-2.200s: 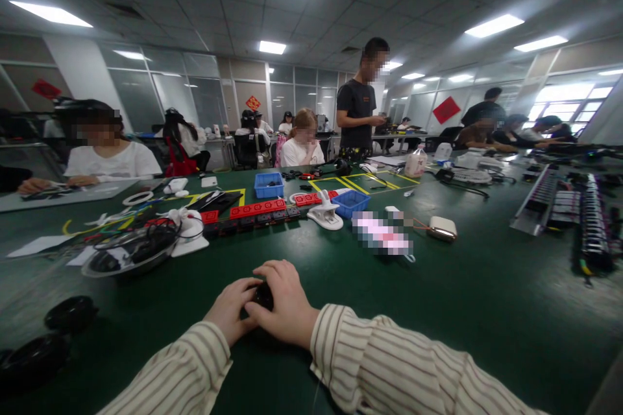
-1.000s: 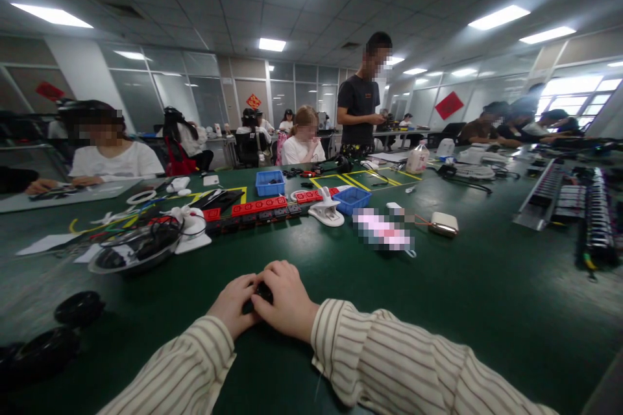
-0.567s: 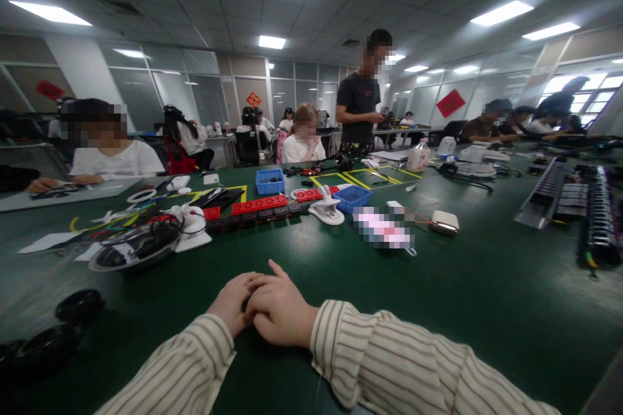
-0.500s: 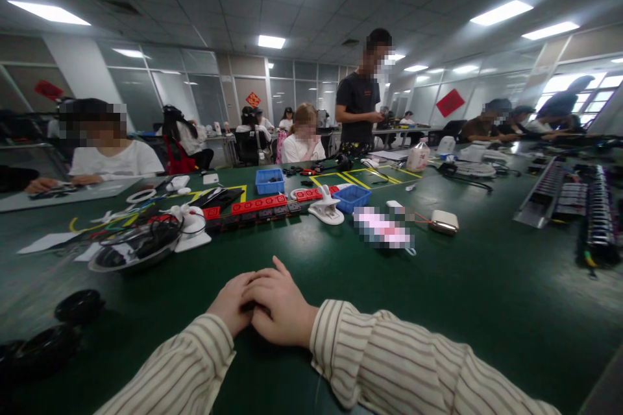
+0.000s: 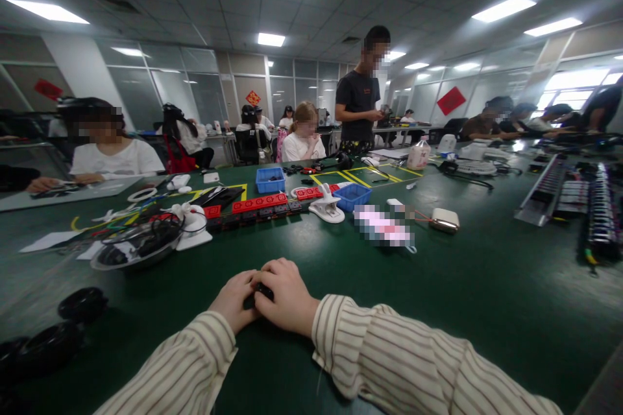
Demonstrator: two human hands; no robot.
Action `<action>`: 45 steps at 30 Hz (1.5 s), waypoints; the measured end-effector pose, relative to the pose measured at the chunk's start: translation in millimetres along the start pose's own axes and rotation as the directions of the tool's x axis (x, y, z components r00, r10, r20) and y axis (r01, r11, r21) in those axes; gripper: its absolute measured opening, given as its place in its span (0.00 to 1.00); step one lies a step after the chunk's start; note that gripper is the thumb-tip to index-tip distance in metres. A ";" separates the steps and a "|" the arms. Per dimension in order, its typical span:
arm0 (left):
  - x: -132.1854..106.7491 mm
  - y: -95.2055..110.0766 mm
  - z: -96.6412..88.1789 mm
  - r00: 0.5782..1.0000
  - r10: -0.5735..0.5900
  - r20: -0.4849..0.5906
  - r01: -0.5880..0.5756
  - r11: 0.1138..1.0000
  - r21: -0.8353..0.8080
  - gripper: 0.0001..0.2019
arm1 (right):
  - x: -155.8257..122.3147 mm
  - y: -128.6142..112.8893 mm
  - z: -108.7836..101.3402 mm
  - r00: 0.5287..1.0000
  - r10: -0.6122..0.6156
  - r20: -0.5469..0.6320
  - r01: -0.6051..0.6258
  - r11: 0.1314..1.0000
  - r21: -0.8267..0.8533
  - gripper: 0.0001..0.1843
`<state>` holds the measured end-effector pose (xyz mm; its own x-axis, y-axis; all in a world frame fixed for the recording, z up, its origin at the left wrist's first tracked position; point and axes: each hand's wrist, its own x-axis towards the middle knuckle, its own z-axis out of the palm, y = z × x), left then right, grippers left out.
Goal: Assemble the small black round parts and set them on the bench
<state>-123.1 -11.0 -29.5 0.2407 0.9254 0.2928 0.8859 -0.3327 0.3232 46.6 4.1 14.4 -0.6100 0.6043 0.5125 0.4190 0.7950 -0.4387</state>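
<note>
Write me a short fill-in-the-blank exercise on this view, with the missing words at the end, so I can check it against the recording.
1. The left hand and right hand cup a small object, partly hidden, whose colour is ____.
2. The left sleeve and right sleeve both have a ____ pattern.
3. The far bin and near bin on the table are both coloured ____.

Missing words: black; striped; blue.
</note>
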 end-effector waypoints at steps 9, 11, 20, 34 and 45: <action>1.6 -3.0 1.3 1.000 0.024 -0.001 -0.024 1.000 -0.018 0.24 | -3.8 -6.1 -6.8 0.976 -0.218 0.014 0.215 0.972 0.095 0.08; 1.5 -0.8 -0.9 0.999 0.044 -0.006 -0.044 0.999 -0.024 0.22 | -4.2 -8.4 -8.7 0.986 -0.162 -0.047 0.166 0.981 0.100 0.12; 0.4 1.7 -2.3 1.000 0.002 0.006 -0.002 1.000 -0.012 0.22 | -0.8 -1.1 0.8 0.984 0.152 -0.097 -0.148 0.988 0.050 0.19; 0.5 2.8 -1.9 1.000 -0.009 0.004 0.009 1.000 -0.013 0.25 | -2.4 -4.7 -6.9 0.973 -0.203 0.113 0.199 0.979 0.048 0.08; 1.0 4.2 -5.5 1.000 0.028 0.011 -0.028 0.999 -0.025 0.22 | -1.3 -2.2 -2.1 0.986 0.099 -0.134 -0.091 0.994 0.059 0.17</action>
<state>-121.3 -12.5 -22.8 0.2699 0.9178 0.2913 0.8686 -0.3626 0.3376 47.9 1.7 16.2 -0.4701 0.6814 0.5610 0.4327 0.7319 -0.5264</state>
